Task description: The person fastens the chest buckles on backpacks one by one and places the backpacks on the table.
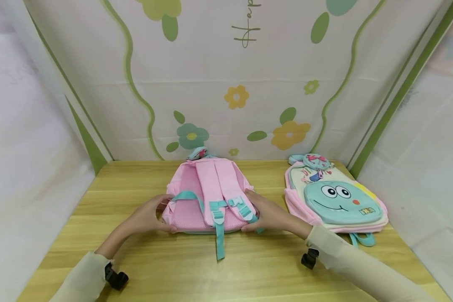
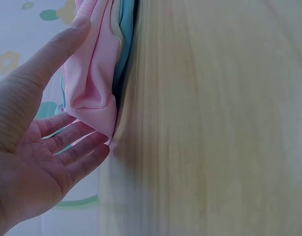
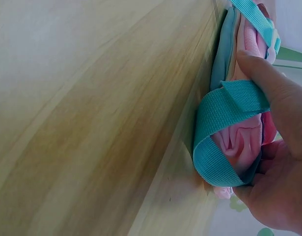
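Observation:
A pink backpack (image 1: 205, 176) lies back panel up on the wooden table, its bottom edge towards me. Its pink shoulder straps end in teal webbing, and one loose teal strap end (image 1: 219, 241) hangs over the near edge. My left hand (image 1: 149, 216) is at the left bottom corner, thumb along the pink side and nearly straight fingers (image 2: 84, 152) touching the corner. At the right bottom corner my right hand (image 1: 269, 212) holds the bag, thumb on its bottom side and fingers curled behind. A teal webbing loop (image 3: 217, 110) stands out beside that hand.
A second backpack (image 1: 343, 201), pink and cream with a teal cartoon-face pocket, lies face up on the right. A small round teal pouch (image 1: 316, 161) sits at its top. Behind the wooden table (image 1: 166, 268) hangs a flowered white cloth (image 1: 219, 63); white cloth sides flank it.

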Action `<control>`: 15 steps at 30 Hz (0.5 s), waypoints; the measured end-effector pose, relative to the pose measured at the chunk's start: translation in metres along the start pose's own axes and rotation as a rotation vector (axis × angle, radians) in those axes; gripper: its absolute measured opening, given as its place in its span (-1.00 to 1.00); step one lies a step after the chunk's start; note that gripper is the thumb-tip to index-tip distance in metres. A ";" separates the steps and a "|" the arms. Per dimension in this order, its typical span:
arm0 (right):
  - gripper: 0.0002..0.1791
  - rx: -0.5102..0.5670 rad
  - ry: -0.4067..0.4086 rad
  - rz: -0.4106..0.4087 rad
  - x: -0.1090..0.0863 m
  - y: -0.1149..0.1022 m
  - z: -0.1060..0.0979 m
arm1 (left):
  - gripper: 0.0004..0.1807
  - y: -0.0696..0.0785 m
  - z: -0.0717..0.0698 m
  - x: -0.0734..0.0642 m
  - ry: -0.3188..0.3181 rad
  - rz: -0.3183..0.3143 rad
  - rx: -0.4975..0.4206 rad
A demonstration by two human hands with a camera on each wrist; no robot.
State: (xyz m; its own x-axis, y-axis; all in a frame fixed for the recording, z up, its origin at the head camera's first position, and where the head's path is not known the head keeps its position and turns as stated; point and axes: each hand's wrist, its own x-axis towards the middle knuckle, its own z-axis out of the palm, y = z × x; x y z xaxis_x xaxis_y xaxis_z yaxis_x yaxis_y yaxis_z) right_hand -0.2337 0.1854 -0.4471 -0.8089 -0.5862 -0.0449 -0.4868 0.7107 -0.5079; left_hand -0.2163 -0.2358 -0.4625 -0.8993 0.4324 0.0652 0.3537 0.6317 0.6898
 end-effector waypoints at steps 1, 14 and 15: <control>0.32 -0.002 0.001 0.002 0.000 0.000 0.000 | 0.15 0.000 0.000 0.000 0.000 0.000 -0.001; 0.32 0.004 0.002 0.001 -0.001 -0.002 -0.001 | -0.06 0.021 -0.020 0.009 0.036 0.055 -0.015; 0.31 0.002 0.003 -0.002 -0.001 -0.002 -0.001 | -0.08 0.026 -0.022 0.012 0.052 0.066 0.000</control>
State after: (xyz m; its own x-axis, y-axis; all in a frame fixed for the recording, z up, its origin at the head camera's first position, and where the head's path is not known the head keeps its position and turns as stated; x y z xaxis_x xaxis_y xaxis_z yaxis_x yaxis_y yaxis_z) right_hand -0.2325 0.1848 -0.4455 -0.8087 -0.5868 -0.0412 -0.4883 0.7086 -0.5094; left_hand -0.2232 -0.2281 -0.4282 -0.8862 0.4390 0.1482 0.4128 0.6030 0.6826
